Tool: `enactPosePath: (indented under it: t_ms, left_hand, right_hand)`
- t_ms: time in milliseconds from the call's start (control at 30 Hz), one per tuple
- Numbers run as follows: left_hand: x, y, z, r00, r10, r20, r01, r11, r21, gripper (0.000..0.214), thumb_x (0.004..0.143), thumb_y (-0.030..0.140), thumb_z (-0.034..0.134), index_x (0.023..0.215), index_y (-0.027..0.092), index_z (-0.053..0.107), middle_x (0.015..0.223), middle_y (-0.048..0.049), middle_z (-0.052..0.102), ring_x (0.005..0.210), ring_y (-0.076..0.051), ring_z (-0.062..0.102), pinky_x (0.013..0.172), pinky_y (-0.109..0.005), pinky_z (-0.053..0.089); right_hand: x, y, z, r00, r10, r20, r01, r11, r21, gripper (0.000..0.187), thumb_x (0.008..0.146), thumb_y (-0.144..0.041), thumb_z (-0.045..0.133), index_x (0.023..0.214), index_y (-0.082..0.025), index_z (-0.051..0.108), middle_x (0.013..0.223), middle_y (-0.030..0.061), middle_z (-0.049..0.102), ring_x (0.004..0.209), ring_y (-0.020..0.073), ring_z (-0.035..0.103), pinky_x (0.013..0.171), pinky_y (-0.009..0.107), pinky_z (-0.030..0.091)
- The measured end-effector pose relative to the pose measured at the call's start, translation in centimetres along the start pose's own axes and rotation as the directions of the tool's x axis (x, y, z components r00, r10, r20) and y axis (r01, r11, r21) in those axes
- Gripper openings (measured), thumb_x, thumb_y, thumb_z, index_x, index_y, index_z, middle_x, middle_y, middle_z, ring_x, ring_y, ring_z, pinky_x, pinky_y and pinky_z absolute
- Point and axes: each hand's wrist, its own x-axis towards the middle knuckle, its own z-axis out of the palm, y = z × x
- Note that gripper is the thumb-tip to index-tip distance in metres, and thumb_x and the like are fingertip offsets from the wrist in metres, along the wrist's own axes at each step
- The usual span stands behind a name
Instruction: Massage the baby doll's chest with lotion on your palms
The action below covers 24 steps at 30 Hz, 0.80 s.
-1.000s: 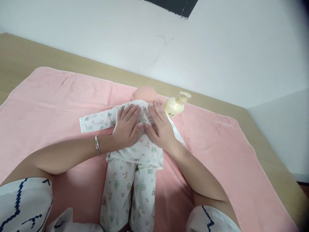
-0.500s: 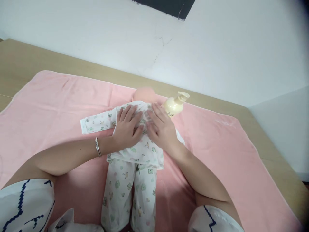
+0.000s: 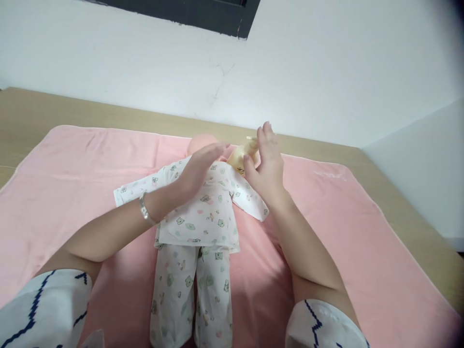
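A baby doll lies stretched out on a pink blanket (image 3: 119, 150), dressed in a white printed top (image 3: 203, 217) and matching trousers (image 3: 176, 295). Its rounded head (image 3: 201, 142) is at the far end, partly behind my left hand (image 3: 201, 169). That hand is raised over the doll's chest, fingers stretched out and seen edge-on, holding nothing. My right hand (image 3: 267, 166) is lifted beyond the doll's sleeve (image 3: 250, 198), palm turned inward, fingers extended and thumb apart. A cream pump bottle (image 3: 239, 157) stands beside the doll's head, partly hidden by my right hand.
The blanket covers most of a wooden table (image 3: 79, 106). A white wall (image 3: 152, 63) rises along the table's far edge, with a dark panel (image 3: 203, 14) on it. Pale lettering marks the blanket's far right corner.
Both hands have lifted off the doll's chest and moved apart, the right one going up and to the right. The doll's sleeve on the right now shows. The camera view has shifted slightly.
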Motion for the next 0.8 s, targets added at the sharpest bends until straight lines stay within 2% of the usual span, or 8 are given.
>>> enactPosePath:
  t_ms: [67,100,200,267,400,500,667,800]
  left_hand:
    - [3.5,-0.7,0.6,0.993,-0.002,0.117,0.008,0.998,-0.056,0.065,0.103,0.041,-0.004,0.142,0.021,0.043,0.143,-0.0092,0.054,0.132,-0.019,0.055,0.105,-0.043,0.054]
    - [5.0,-1.2,0.9,0.986,0.007,0.168,0.003,0.998,-0.056,0.065,0.103,0.043,-0.002,0.144,0.02,0.042,0.142,-0.0107,0.054,0.132,-0.02,0.056,0.104,-0.043,0.054]
    - [8.1,-2.4,1.8,0.985,-0.008,0.171,0.026,0.994,-0.106,0.067,0.101,0.055,0.01,0.144,0.015,0.042,0.14,-0.0147,0.055,0.134,-0.026,0.053,0.105,-0.048,0.052]
    - [8.8,-2.2,2.3,0.99,-0.076,0.12,0.105,0.96,-0.261,0.072,0.098,0.062,0.014,0.141,0.013,0.045,0.138,-0.0164,0.056,0.137,-0.028,0.05,0.108,-0.05,0.049]
    - [8.0,0.2,2.2,0.95,-0.273,0.152,0.301,0.669,-0.68,0.083,0.093,0.07,0.011,0.14,0.012,0.045,0.139,-0.0166,0.054,0.141,-0.03,0.045,0.113,-0.05,0.044]
    - [7.1,1.5,1.7,0.915,-0.337,0.223,0.375,0.501,-0.78,0.081,0.092,0.07,0.013,0.143,0.013,0.042,0.141,-0.0162,0.052,0.142,-0.031,0.042,0.113,-0.05,0.044]
    - [4.2,1.3,0.9,0.914,-0.338,0.225,0.38,0.519,-0.765,0.072,0.094,0.064,0.019,0.133,0.015,0.054,0.133,-0.0162,0.06,0.137,-0.032,0.049,0.11,-0.05,0.047]
    - [0.2,2.3,0.4,0.932,-0.273,0.238,0.359,0.607,-0.709,0.071,0.095,0.066,0.022,0.122,0.016,0.063,0.128,-0.0146,0.065,0.134,-0.033,0.052,0.113,-0.052,0.046]
  right_hand:
    - [0.1,0.2,0.4,0.999,-0.009,0.037,0.009,1.0,0.003,0.065,0.098,-0.04,0.037,0.157,-0.021,0.015,0.163,0.0139,0.022,0.153,0.032,0.017,0.118,0.064,0.027]
    - [0.2,0.2,0.5,0.999,-0.008,0.05,0.008,1.0,-0.001,0.064,0.098,-0.04,0.036,0.156,-0.018,0.018,0.162,0.0154,0.024,0.152,0.0321,0.018,0.119,0.063,0.026]
    - [0.3,0.2,0.8,0.998,0.002,0.057,-0.001,1.0,-0.023,0.057,0.099,-0.037,0.033,0.149,-0.01,0.033,0.156,0.0203,0.036,0.15,0.0316,0.027,0.121,0.06,0.024]
    - [0.4,0.1,0.9,0.999,0.008,0.04,-0.007,0.999,-0.037,0.055,0.099,-0.036,0.033,0.145,-0.008,0.038,0.153,0.0216,0.041,0.148,0.0317,0.03,0.121,0.06,0.024]
    - [0.3,-0.2,1.0,0.999,0.024,0.03,-0.022,0.998,-0.061,0.053,0.098,-0.036,0.034,0.144,-0.01,0.04,0.153,0.0206,0.041,0.148,0.0319,0.03,0.12,0.061,0.025]
    - [0.3,0.0,0.9,0.999,0.015,0.03,-0.013,0.998,-0.069,0.053,0.097,-0.034,0.034,0.143,-0.011,0.041,0.154,0.0199,0.041,0.147,0.0316,0.032,0.119,0.06,0.026]
    - [0.5,-0.1,0.4,0.999,0.015,0.032,-0.012,0.997,-0.075,0.054,0.096,-0.033,0.034,0.148,-0.017,0.036,0.157,0.0157,0.036,0.151,0.0356,0.021,0.117,0.069,0.02]
    - [-0.8,-3.5,0.6,0.993,-0.098,0.066,0.101,0.994,-0.049,0.061,0.096,-0.038,0.031,0.154,-0.021,0.022,0.164,0.0116,0.023,0.153,0.0377,0.006,0.115,0.074,0.01]
